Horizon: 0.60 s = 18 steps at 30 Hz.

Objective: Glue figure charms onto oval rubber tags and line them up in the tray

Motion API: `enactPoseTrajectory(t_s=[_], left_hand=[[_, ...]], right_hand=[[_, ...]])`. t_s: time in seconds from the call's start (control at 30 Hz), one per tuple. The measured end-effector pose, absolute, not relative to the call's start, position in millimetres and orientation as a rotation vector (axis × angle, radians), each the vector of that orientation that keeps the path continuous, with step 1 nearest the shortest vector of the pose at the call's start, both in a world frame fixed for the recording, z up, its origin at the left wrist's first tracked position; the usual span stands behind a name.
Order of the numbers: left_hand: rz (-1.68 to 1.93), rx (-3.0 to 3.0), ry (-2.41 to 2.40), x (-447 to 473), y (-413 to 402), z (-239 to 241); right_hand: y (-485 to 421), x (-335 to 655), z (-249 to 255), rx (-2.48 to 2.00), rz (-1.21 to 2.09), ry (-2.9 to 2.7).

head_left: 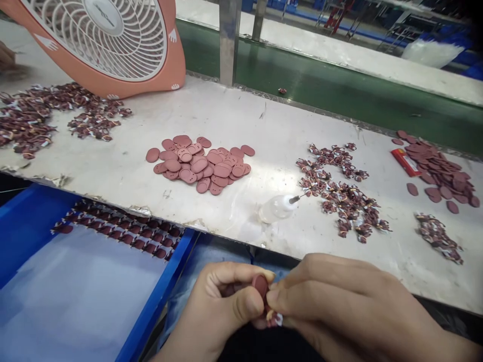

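Between thumb and fingers, my left hand (230, 296) pinches a reddish-brown oval disc (260, 284) near the bottom of the view. Closed against the disc's right edge is my right hand (335, 296). Just below those fingertips, a small brown, white and orange molded figure (274, 318) pokes out, apparently against the disc; my fingers cover most of it. Beyond my hands on the bench stands a clear squeeze bottle (277, 208) with a metal needle tip. A pile of similar oval discs (199, 163) lies behind it to the left, and loose small figures (345, 198) lie to its right.
An orange fan (166, 65) stands at the back left beside more figures (26, 118). Rows of joined pieces (130, 234) sit in a blue tray (151, 306). At the right are more discs (445, 168) and a red packet (405, 162). Another person's hand (7, 58) shows far left.
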<state>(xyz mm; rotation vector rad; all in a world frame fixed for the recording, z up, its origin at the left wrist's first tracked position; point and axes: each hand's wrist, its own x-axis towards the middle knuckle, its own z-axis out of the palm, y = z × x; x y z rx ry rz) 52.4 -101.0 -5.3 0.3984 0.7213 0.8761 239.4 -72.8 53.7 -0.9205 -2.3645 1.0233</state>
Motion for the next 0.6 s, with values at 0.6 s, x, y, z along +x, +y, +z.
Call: enactPoseTrajectory(t_s=[0.6], left_hand=[[0.877,0.433,0.823,52.5,-106.6,-6.7]], right_hand=[[-68.5,235.1,63.8,-0.902,0.969,-2.326]])
